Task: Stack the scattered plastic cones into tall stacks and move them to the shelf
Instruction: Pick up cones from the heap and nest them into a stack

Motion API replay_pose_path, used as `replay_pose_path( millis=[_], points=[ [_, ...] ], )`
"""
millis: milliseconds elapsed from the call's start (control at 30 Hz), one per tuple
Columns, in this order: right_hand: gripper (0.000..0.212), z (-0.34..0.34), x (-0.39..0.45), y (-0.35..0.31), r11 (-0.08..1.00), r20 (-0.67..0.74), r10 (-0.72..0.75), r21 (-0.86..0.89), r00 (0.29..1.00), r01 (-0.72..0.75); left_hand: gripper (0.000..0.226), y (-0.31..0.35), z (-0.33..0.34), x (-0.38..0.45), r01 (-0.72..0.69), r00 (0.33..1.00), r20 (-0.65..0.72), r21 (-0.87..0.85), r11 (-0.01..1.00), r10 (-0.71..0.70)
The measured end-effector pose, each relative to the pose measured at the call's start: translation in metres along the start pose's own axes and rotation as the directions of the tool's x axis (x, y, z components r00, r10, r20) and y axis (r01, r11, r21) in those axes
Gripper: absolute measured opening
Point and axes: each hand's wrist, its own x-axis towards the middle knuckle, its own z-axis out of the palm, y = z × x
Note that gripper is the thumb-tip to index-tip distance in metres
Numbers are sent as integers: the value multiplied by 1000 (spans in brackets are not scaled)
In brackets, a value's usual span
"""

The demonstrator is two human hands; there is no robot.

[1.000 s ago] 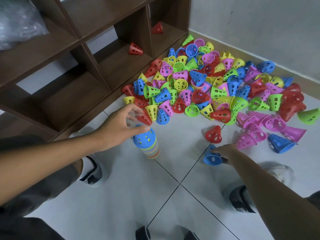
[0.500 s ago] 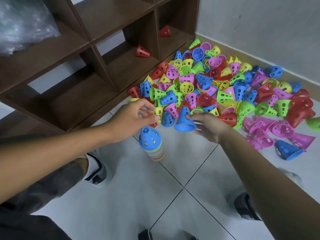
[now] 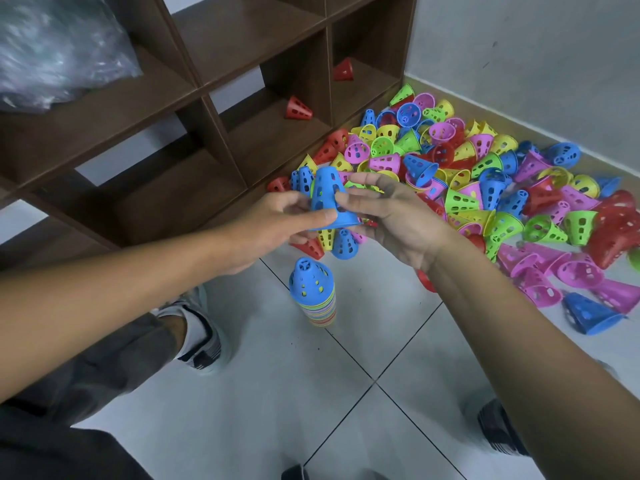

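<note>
A blue perforated cone (image 3: pixel 327 197) is held upright in the air between both hands, above the floor. My left hand (image 3: pixel 273 225) pinches its lower edge from the left; my right hand (image 3: pixel 391 216) touches it from the right with its fingers around the cone's side. Below them on the tile stands a stack of cones (image 3: pixel 315 294) with a blue cone on top and striped rims beneath. A big pile of scattered cones (image 3: pixel 485 174) in red, yellow, green, pink and blue lies beyond, against the wall.
A dark wooden shelf (image 3: pixel 242 57) with open compartments stands at the left; two red cones (image 3: pixel 298 109) (image 3: pixel 343 71) lie inside it. A plastic bag (image 3: pixel 52 50) sits on an upper shelf. My feet in shoes (image 3: pixel 199 341) are on the white tile floor.
My right hand picked the blue cone off the floor and carried it up and left. My left hand left the stack and rose to meet the cone.
</note>
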Motion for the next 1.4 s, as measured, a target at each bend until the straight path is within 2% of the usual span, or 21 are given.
replay_pose_path(
  millis=[100, 133, 267, 333, 433, 500, 533, 633, 700, 833, 933, 1100, 1200, 1300, 1400],
  points=[
    [43, -7, 2, 2, 998, -7, -4, -64, 1000, 4, 27, -2, 0, -2, -2, 1000, 10, 14, 1000, 2],
    [41, -14, 4, 4, 994, -35, -12, -105, 999, 8, 26, -2, 0, -3, -15, 1000, -1, 33, 999, 15],
    [34, -65, 13, 22, 945, -247, -51, -324, 968, -33, 56, -15, -6, -8, -92, 994, -29, 254, 963, 103],
    [32, -96, 16, 36, 905, -348, -45, -412, 937, -110, 60, -22, -8, -13, -92, 993, -36, 303, 949, 108],
    [37, -136, 16, 62, 812, -462, 0, -518, 887, -270, 58, -31, -10, -20, -110, 991, -27, 387, 915, 131],
    [65, -161, 14, 90, 714, -485, 62, -589, 872, -379, 54, -36, -9, -23, -121, 991, -6, 415, 902, 136],
    [77, -175, 16, 108, 628, -498, 79, -648, 863, -431, 53, -39, -9, -25, -121, 991, -1, 422, 898, 134],
    [69, -199, 12, 149, 449, -546, 117, -716, 830, -534, 57, -46, -4, -30, -129, 990, 2, 443, 887, 143],
    [65, -200, 5, 163, 416, -565, 158, -706, 810, -573, 60, -51, -2, -31, -126, 990, -1, 469, 874, 143],
    [62, -210, -2, 191, 341, -558, 165, -742, 813, -578, 53, -68, 3, -27, -167, 984, 19, 475, 864, 180],
    [57, -211, -7, 201, 413, -555, 208, -697, 806, -586, 56, -78, 9, -23, -171, 982, 16, 512, 842, 190],
    [49, -235, -3, 230, 537, -571, 126, -648, 811, -540, 57, -87, 14, -17, -177, 980, 11, 520, 836, 200],
    [28, -199, -15, 196, 635, -602, 87, -581, 794, -509, 59, -85, 13, -17, -167, 984, 28, 506, 846, 177],
    [26, -187, -10, 186, 719, -589, 15, -555, 808, -418, 65, -79, 10, -18, -154, 987, 38, 471, 869, 155],
    [14, -164, -5, 167, 852, -549, 24, -426, 836, -304, 65, -69, 7, -18, -152, 988, 33, 437, 886, 153]
  ],
)
